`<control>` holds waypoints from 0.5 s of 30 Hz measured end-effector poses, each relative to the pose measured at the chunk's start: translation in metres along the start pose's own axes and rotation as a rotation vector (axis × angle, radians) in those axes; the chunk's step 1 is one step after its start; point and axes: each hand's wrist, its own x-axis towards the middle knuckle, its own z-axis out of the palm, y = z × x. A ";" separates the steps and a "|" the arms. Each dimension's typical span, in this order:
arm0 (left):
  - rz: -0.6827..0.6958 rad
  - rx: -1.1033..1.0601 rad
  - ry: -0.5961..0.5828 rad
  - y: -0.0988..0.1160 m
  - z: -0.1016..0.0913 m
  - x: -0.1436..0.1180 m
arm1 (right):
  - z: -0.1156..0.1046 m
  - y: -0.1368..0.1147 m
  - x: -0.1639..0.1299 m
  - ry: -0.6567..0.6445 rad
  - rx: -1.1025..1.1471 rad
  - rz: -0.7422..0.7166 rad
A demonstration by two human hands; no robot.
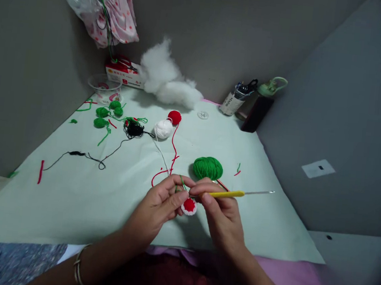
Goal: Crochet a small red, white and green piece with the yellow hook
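Observation:
Between thumb and fingers, my left hand (160, 205) pinches a small round crochet piece (189, 206), red in the middle with a white edge. Green yarn (182, 182) runs over the left fingers. My right hand (222, 214) is closed around a yellow-handled crochet hook (227, 194); one metal end points out to the right, the other lies at the piece, partly hidden by fingers. Just beyond the hands rests a green yarn ball (208, 168). Farther back are a white yarn ball (163, 129) and a red yarn ball (174, 117), with strands trailing toward my hands.
At left lie several small green crocheted pieces (102, 112) and a black yarn tangle (134, 129). Behind stand a clear tub (105, 89), a red-and-white box (129, 77), white stuffing (170, 79), a pen cup (233, 102) and a dark bottle (258, 113). Walls enclose the table (101, 214).

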 end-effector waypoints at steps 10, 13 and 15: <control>0.105 0.240 -0.221 0.010 -0.010 -0.029 | 0.027 0.000 -0.020 0.135 0.524 0.202; 0.110 0.276 -0.260 0.012 -0.013 -0.029 | 0.026 -0.001 -0.017 0.103 0.574 0.239; 0.129 0.269 -0.271 0.011 -0.016 -0.027 | 0.025 0.000 -0.014 0.061 0.633 0.258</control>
